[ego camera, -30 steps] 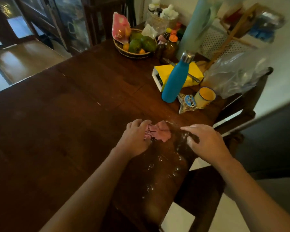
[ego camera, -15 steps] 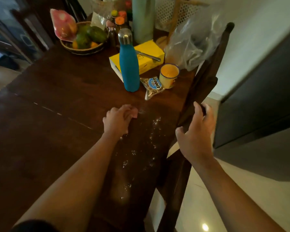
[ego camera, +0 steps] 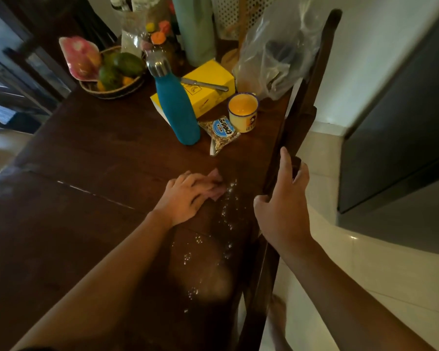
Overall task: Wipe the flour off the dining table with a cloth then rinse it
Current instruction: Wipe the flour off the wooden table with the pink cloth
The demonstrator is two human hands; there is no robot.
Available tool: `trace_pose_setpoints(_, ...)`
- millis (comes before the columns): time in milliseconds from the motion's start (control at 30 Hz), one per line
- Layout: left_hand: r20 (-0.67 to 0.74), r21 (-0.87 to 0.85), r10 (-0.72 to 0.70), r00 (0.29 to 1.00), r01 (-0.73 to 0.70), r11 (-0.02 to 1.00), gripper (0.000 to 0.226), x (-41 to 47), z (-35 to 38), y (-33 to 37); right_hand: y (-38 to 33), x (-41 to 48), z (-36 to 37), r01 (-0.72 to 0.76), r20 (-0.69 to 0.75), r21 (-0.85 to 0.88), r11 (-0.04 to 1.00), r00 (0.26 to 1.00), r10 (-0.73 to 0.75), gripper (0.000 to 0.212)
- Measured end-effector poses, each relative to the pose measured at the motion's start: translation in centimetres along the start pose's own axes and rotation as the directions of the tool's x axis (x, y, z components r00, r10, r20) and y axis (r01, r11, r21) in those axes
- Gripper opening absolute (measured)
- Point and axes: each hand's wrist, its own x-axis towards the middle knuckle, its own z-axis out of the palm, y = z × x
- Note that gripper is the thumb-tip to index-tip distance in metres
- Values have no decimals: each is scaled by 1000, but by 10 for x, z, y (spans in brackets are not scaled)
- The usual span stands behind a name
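My left hand (ego camera: 185,198) lies flat on a small pink cloth (ego camera: 217,187) and presses it onto the dark wooden dining table (ego camera: 86,158). Only the cloth's right edge shows past my fingers. White flour (ego camera: 227,211) is scattered in specks just right of the cloth and trails toward me along the table's right side, ending in a pale smear. My right hand (ego camera: 284,206) rests on the top rail of a dark wooden chair (ego camera: 297,115) at the table's right edge, fingers curled over it.
Behind the cloth stand a teal bottle (ego camera: 176,110), a snack packet (ego camera: 219,131), a yellow mug (ego camera: 242,112), a yellow box (ego camera: 200,89) with a knife on it, a plastic bag (ego camera: 276,51) and a fruit basket (ego camera: 112,77). A dark cabinet (ego camera: 395,110) stands right.
My right hand left the tabletop and moved right onto the chair's top rail. My left hand now covers most of the cloth near the flour. The view swung to the right.
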Motion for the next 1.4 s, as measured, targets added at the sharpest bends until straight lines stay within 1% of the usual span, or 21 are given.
trace_pose_setpoints(33,4,24,3,1000,-3,1000,39,-3,-3,-6,-1,0,-1,3,-1,-11,1000,1000,-3,94)
trace_pose_setpoints(67,3,35,-41,999,40,999,39,-1,-6,-11,-2,1,-1,4,-3,-17,1000,1000,-4,92)
trace_pose_setpoints(100,-9,26,-120,993,120,992,39,4,-9,-15,-2,1,-1,2,-5,-13,1000,1000,-2,89)
trace_pose_setpoints(167,-68,-51,-289,955,286,957,36,20,-15,-16,-3,0,-2,0,-15,16,1000,1000,0,82)
trace_pose_setpoints(233,-129,-123,-363,923,349,929,34,36,-16,-7,-3,1,-1,-1,-32,37,999,999,2,78)
trace_pose_setpoints(300,-124,-145,-373,920,355,924,36,46,-10,9,-3,1,-2,-13,-36,47,999,999,14,77)
trace_pose_setpoints(400,-60,-101,-356,932,349,931,43,49,-2,37,-5,1,-3,-35,-20,55,998,999,36,79)
trace_pose_setpoints(467,-45,-63,-288,957,285,956,45,42,4,49,-6,1,-4,-32,-18,56,998,999,33,78)
trace_pose_setpoints(600,22,-66,-117,993,119,991,46,18,13,53,-7,1,-5,-41,-6,41,998,999,41,78)
trace_pose_setpoints(667,-7,-56,-95,995,95,994,46,9,13,45,-7,1,-5,-35,-3,28,999,999,35,78)
trace_pose_setpoints(700,-33,-59,-110,993,108,992,45,6,11,40,-7,0,-6,-36,-1,18,999,999,36,78)
trace_pose_setpoints(767,-79,-93,-205,976,198,976,40,9,8,30,-8,0,-6,-36,2,5,999,999,36,79)
trace_pose_setpoints(867,-111,-162,-406,907,387,908,36,28,3,27,-9,0,-7,-43,0,-9,999,999,43,79)
trace_pose_setpoints(900,-115,-171,-444,889,423,890,38,34,4,30,-10,0,-7,-44,2,-12,999,999,44,79)
trace_pose_setpoints(933,-114,-171,-453,884,432,886,39,39,5,34,-10,0,-6,-44,2,-15,999,999,44,80)
trace_pose_setpoints(1000,-94,-141,-389,916,375,916,43,45,9,45,-10,0,-6,-44,2,-26,999,999,44,80)
trace_pose_setpoints(1067,-67,-115,-279,958,270,956,44,45,14,58,-10,0,-7,-43,7,-38,998,999,43,81)
trace_pose_setpoints(1167,-65,-153,-114,991,103,983,37,34,18,66,-11,0,-7,-43,22,-45,998,999,44,81)
trace_pose_setpoints(1233,-67,-189,-39,997,26,982,31,24,20,62,-11,1,-7,-49,21,-55,997,999,50,81)
trace_pose_setpoints(1300,-86,-196,-31,996,14,980,28,16,21,51,-11,1,-6,-50,20,-65,997,998,52,81)
trace_pose_setpoints(1400,-156,-217,-102,983,66,974,22,11,22,27,-10,2,-6,-50,20,-75,996,998,52,82)
